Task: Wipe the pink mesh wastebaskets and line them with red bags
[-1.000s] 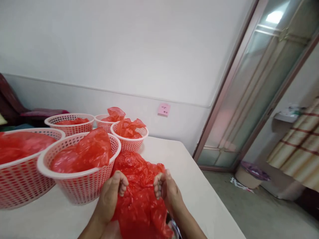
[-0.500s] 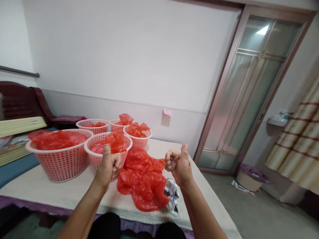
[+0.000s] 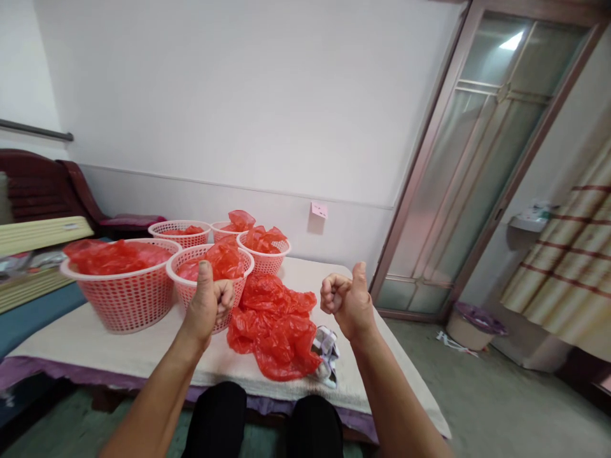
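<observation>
My left hand [image 3: 210,300] is raised with its thumb up and its fingers curled into the palm; nothing shows in it. It hangs in front of a pink mesh basket [image 3: 186,291] lined with a red plastic bag [image 3: 223,259]. My right hand [image 3: 350,300] makes the same thumbs-up fist, with nothing in it, above the right side of the table. Between the hands lies a crumpled heap of red plastic bags [image 3: 277,327]. Against its right edge rests a bunched white, purple and dark cloth-like item [image 3: 327,356], partly covered by the plastic.
More pink baskets holding red plastic stand here: a large one [image 3: 126,302] at left, others [image 3: 265,262] behind. All sit on a table with a cream cover [image 3: 143,353]. A waste bin [image 3: 472,327] stands on the floor at right, near a sliding glass door [image 3: 458,191].
The view has shifted slightly, so the table and baskets sit a little higher in the picture. Both hands keep their thumbs-up pose; the right one appears slightly farther right.
</observation>
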`<state>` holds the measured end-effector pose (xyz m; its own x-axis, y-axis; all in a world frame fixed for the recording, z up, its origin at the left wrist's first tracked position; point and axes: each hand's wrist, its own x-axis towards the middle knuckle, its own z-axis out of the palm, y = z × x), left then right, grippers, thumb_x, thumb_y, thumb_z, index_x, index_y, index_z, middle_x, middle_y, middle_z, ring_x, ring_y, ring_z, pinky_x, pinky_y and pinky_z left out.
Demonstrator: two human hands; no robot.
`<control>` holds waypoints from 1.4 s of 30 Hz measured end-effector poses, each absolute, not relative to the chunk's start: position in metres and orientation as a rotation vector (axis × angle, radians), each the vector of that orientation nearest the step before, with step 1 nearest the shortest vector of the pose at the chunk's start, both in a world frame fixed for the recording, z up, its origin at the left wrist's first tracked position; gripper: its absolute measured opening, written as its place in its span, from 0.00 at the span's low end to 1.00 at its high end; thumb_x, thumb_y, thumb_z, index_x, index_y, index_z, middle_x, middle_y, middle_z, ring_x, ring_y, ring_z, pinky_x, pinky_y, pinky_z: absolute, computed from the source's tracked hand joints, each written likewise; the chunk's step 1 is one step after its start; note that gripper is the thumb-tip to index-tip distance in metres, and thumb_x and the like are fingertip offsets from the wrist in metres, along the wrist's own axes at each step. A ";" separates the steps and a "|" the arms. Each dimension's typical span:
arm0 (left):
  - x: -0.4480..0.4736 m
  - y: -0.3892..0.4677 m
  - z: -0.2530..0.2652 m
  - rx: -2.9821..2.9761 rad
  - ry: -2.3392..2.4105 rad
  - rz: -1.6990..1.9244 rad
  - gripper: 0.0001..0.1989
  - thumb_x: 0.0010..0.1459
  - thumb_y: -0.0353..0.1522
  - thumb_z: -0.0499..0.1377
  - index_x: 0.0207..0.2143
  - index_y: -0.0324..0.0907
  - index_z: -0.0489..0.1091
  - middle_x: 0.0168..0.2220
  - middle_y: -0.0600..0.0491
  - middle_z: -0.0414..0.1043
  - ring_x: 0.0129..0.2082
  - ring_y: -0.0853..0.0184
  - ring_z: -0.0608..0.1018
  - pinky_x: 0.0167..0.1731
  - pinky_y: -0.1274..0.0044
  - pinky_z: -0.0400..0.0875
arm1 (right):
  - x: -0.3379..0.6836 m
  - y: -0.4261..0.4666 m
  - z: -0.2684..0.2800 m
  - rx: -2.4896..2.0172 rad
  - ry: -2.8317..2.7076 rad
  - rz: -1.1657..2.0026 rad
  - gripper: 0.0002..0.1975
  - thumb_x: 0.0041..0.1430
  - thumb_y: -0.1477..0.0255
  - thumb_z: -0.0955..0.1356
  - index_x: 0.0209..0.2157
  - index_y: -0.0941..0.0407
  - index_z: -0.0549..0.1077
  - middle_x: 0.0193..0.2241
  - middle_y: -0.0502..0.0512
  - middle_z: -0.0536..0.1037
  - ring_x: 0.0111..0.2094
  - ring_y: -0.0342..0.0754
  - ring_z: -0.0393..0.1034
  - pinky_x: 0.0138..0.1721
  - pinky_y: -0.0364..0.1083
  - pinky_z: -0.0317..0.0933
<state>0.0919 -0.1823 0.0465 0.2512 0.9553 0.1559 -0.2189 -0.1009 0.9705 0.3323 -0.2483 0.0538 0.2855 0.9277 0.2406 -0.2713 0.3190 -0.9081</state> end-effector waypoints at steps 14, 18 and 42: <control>0.120 -0.185 0.042 1.292 0.783 1.162 0.38 0.49 0.67 0.37 0.12 0.44 0.53 0.11 0.58 0.47 0.11 0.76 0.48 0.12 0.81 0.40 | 0.355 -0.267 0.036 -0.925 -0.899 0.929 0.39 0.49 0.33 0.57 0.17 0.57 0.68 0.12 0.47 0.62 0.13 0.38 0.52 0.17 0.41 0.47; 0.133 -0.180 0.031 1.318 0.804 1.143 0.38 0.49 0.67 0.38 0.12 0.44 0.53 0.12 0.58 0.47 0.12 0.76 0.50 0.13 0.81 0.42 | 0.365 -0.265 0.026 -0.947 -0.887 0.938 0.38 0.49 0.34 0.58 0.17 0.57 0.68 0.12 0.46 0.62 0.13 0.37 0.52 0.17 0.41 0.46; 0.145 -0.191 -0.258 2.015 1.126 0.929 0.13 0.61 0.35 0.46 0.40 0.48 0.70 0.33 0.51 0.77 0.32 0.62 0.80 0.37 0.71 0.74 | 0.312 -0.249 -0.252 -1.826 -1.351 0.257 0.11 0.59 0.76 0.58 0.31 0.52 0.70 0.31 0.57 0.76 0.34 0.54 0.72 0.36 0.47 0.60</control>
<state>0.1451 -0.1905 -0.2578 0.3822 0.8845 0.2676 0.4304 -0.4266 0.7954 0.3122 -0.2488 -0.2521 0.4010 0.8666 0.2971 0.6965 -0.0778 -0.7133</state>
